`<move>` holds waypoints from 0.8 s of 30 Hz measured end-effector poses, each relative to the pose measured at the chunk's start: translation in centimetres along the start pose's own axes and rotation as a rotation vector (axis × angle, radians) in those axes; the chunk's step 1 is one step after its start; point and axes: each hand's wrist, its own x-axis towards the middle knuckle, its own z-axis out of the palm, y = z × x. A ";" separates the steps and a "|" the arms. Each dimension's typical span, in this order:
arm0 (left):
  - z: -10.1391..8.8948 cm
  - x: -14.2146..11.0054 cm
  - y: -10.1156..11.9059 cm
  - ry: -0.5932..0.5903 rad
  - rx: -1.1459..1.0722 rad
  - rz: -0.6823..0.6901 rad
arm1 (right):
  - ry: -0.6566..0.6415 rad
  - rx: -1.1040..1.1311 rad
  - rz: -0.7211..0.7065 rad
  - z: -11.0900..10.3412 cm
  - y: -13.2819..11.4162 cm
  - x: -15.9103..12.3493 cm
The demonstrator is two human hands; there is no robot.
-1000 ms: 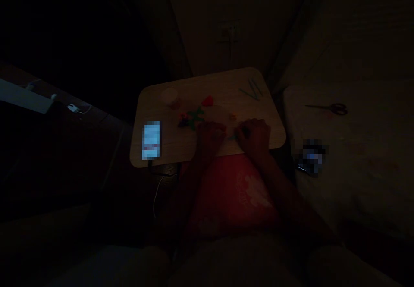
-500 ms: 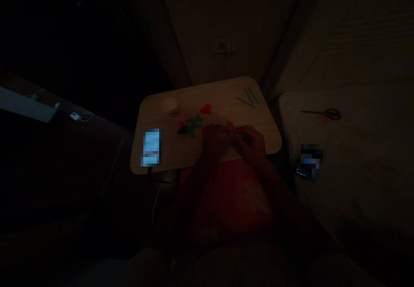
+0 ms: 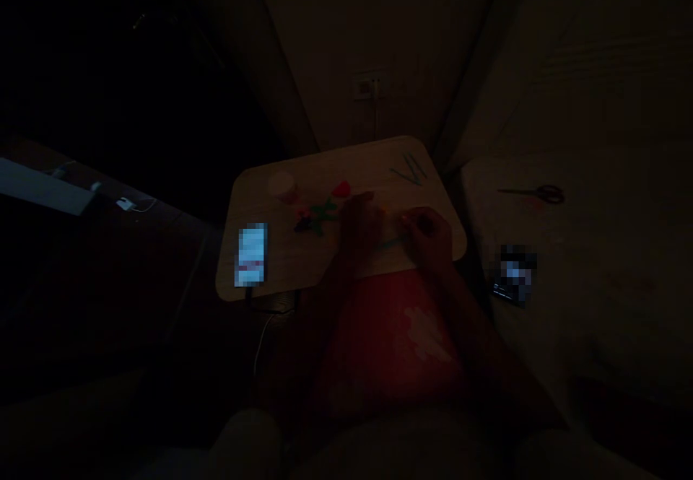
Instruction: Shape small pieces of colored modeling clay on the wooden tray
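Head view: very dark, detail is thin. Blue-green strip point(image 3: 393, 241) lies on the near side of the table point(image 3: 295, 267), between the two hands, right end running up to the right hand point(image 3: 430, 238). Right hand's fingers are curled, small orange bit point(image 3: 405, 218) at the tips; can't tell if pinched or just touched. Left hand point(image 3: 360, 224) is low over the table, blurred; can't tell its grip.

Strip and bit look like modelling clay: probably light, soft, slightly tacky, easy to dent or tear. I'd hold the strip near mid-length, light pressure; bit by its sides.

In the way: green pieces point(image 3: 323, 211) just left of the left hand, red lump point(image 3: 341, 189) just beyond, yellow-orange piece point(image 3: 384, 210) between the hands. Tub point(image 3: 282, 186) and thin sticks point(image 3: 416, 168) farther back. Phone point(image 3: 250, 255) at near left corner, well apart. Scissors point(image 3: 541, 193) off the table, right.
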 end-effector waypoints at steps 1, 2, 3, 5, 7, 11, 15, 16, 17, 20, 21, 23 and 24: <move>0.3 0.4 0.0 -0.033 0.005 0.005 | -0.002 0.007 0.002 -0.1 0.0 0.1; 0.5 0.7 0.0 -0.060 0.001 0.012 | -0.004 0.011 -0.003 -0.1 0.1 0.2; 0.7 0.9 0.1 -0.073 -0.014 0.014 | -0.010 0.014 -0.011 -0.1 0.0 0.3; 0.7 1.0 0.1 -0.052 -0.071 0.002 | -0.019 0.030 -0.020 -0.1 0.0 0.4; 0.4 0.8 0.0 -0.009 -0.180 -0.014 | -0.024 0.052 -0.010 0.1 0.0 0.4; 0.0 -0.1 0.0 -0.039 -0.517 -0.034 | -0.021 0.104 0.010 0.2 -0.1 0.3; 0.4 -1.0 -0.1 -0.071 -0.761 -0.126 | -0.001 0.141 0.028 0.2 -0.5 0.0; 0.5 -1.2 -0.2 -0.079 -0.805 -0.143 | 0.007 0.152 0.037 0.2 -0.7 0.0; 0.6 -1.3 -0.2 -0.090 -0.843 -0.158 | 0.012 0.167 0.046 0.2 -0.8 -0.1; 0.8 -1.5 -0.4 -0.120 -0.909 -0.196 | 0.001 0.200 0.066 0.3 -1.2 -0.2; 0.8 -1.5 -0.5 -0.124 -0.913 -0.206 | -0.002 0.202 0.066 0.3 -1.3 -0.2; 0.7 -1.6 -0.5 -0.134 -0.911 -0.223 | -0.004 0.197 0.062 0.4 -1.3 -0.2; 0.7 -1.6 -0.6 -0.134 -0.913 -0.232 | -0.006 0.195 0.054 0.4 -1.3 -0.2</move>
